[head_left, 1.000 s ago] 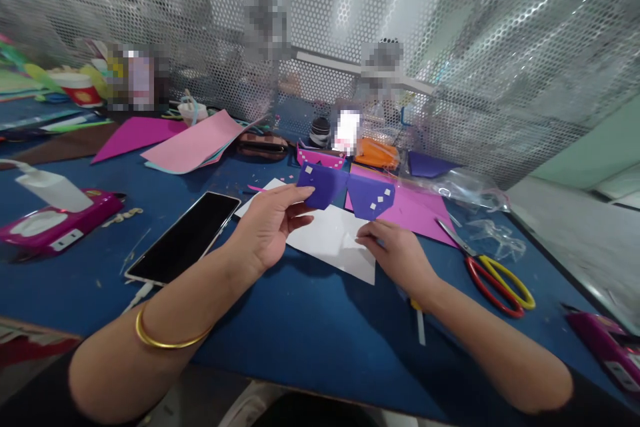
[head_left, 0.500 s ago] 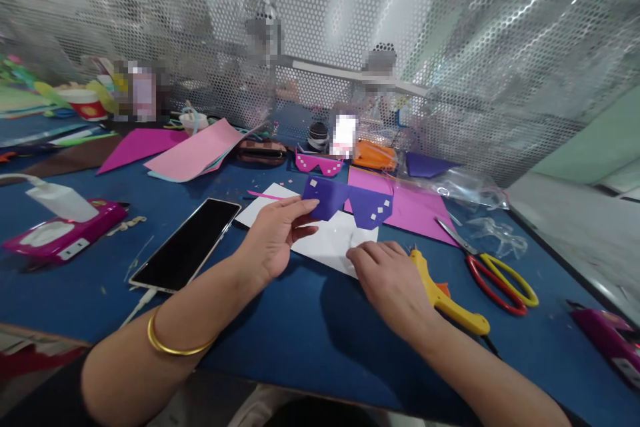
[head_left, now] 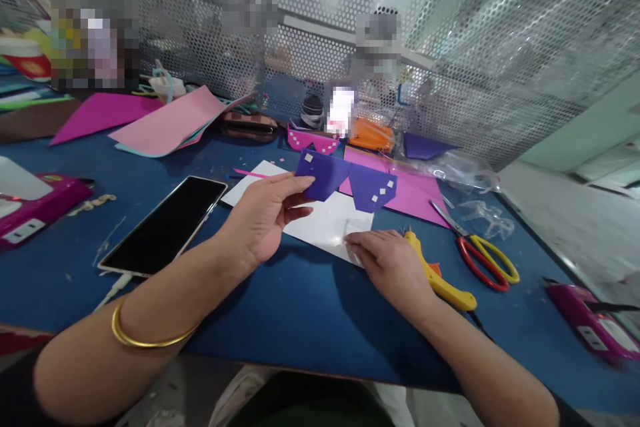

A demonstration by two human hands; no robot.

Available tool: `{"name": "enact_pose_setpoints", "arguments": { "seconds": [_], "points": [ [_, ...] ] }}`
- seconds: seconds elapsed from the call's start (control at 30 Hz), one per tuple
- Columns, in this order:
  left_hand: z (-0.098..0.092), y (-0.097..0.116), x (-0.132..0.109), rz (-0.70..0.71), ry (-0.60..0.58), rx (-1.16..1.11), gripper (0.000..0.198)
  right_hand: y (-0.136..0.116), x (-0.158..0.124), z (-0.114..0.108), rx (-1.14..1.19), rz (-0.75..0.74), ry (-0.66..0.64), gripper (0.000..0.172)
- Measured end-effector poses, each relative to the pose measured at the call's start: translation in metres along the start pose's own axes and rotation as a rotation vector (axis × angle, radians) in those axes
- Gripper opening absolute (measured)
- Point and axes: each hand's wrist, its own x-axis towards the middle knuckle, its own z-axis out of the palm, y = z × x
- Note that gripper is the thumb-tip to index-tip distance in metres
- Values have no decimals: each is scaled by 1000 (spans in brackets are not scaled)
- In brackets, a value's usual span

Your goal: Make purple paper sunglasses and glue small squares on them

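Between its thumb and fingers, my left hand (head_left: 265, 217) grips the left end of a purple glasses-shaped cutout (head_left: 373, 185). Small white squares dot both of its lenses. The cutout is held up over a white sheet (head_left: 325, 230) on the blue table. My right hand (head_left: 393, 267) is lower, at the sheet's right front edge, with its fingers closed together. A thin clear thing seems to be at its fingertips, too small to make out. A yellow glue gun (head_left: 435, 277) lies just right of my right hand.
Red and yellow scissors (head_left: 483, 253) lie at the right, near a pink sheet (head_left: 417, 193). A phone (head_left: 165, 223) lies at the left. Pink glasses (head_left: 313, 140) stand behind. Magenta power strips (head_left: 45, 207) flank the table. A perforated screen (head_left: 310, 47) rises behind it.
The view has shifted, so most table items appear higher and further left. My left hand still holds the purple cutout. My right hand's fingers are drawn more closely together at the sheet's edge.
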Motion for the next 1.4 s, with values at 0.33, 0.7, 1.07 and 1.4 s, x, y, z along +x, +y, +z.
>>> {"name": "enact_pose_setpoints", "arguments": {
  "seconds": [0.33, 0.7, 1.07, 1.4],
  "points": [
    [0, -1, 1, -4, 0, 2, 18, 4, -1, -5, 206, 283, 30, 18],
    [1, 3, 6, 60, 182, -42, 15, 3, 2, 1, 283, 313, -53, 15],
    [1, 3, 7, 43, 192, -57, 14, 3, 11, 13, 337, 211, -77, 13],
    [1, 2, 5, -10, 155, 5, 11, 3, 17, 13, 311, 191, -172, 18]
  ]
}}
